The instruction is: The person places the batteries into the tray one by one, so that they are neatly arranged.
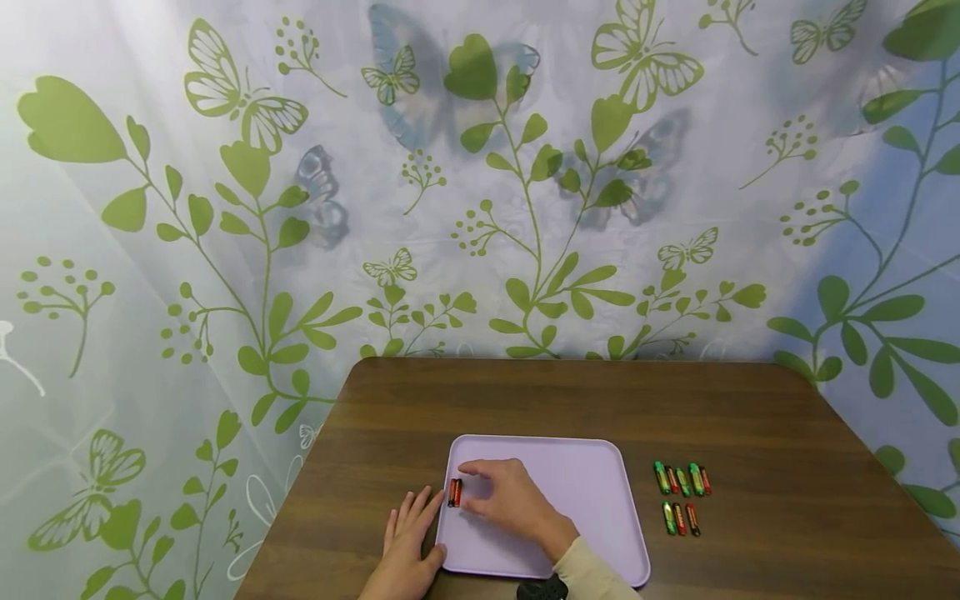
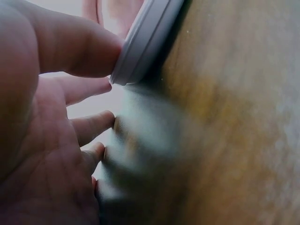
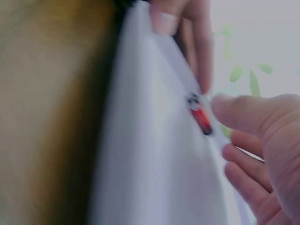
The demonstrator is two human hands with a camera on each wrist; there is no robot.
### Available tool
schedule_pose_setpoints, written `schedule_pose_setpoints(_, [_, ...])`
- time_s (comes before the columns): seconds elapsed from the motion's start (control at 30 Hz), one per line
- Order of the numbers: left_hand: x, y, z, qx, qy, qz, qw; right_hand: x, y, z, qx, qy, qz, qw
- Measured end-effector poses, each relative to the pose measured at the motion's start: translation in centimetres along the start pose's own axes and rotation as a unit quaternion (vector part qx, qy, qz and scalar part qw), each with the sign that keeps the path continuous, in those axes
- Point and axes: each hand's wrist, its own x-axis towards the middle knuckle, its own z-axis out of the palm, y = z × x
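Two small red-and-black batteries [image 1: 455,492] stand side by side near the left rim of a lilac tray [image 1: 558,475]. Just to their right is my right hand [image 1: 510,500], its thumb and index finger spread apart with nothing between them. In the right wrist view the thumb tip is close beside the red battery [image 3: 200,115]. My left hand [image 1: 408,546] lies at the tray's left edge with fingers extended. The left wrist view has its thumb [image 2: 79,47] touching the tray's rim [image 2: 145,42].
Right of the tray, on the brown wooden table [image 1: 787,467], several green and red batteries [image 1: 682,479] lie in an upper row. A lower row holds a green battery [image 1: 669,517] and two red ones [image 1: 692,519]. Behind the table hangs a leaf-and-butterfly patterned curtain [image 1: 450,250].
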Motion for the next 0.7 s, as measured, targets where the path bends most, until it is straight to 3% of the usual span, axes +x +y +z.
schedule_pose_setpoints(0.1, [0.0,-0.1,0.1,0.002,0.003,0.000,1.0000,-0.5,0.5,-1.6,0.025,-0.022,0.027,0.9991])
schedule_pose_setpoints(0.3, [0.0,-0.4,0.3,-0.016,-0.009,-0.029,0.9994,-1.8,1.6,-5.2,0.065,-0.047,0.078,0.9937])
schedule_pose_setpoints(0.43, [0.0,-0.3,0.2,-0.034,-0.010,-0.033,0.9988,-2.7,2.4,-7.8,0.086,-0.046,0.087,0.9914])
schedule_pose_setpoints(0.6, [-0.2,0.3,-0.1,-0.049,-0.007,-0.007,0.9987,-4.0,3.0,-10.9,0.097,-0.036,0.094,0.9902])
schedule_pose_setpoints(0.7, [-0.1,0.3,-0.1,-0.051,-0.014,-0.017,0.9985,-4.9,3.4,-12.9,0.086,-0.025,0.107,0.9902])
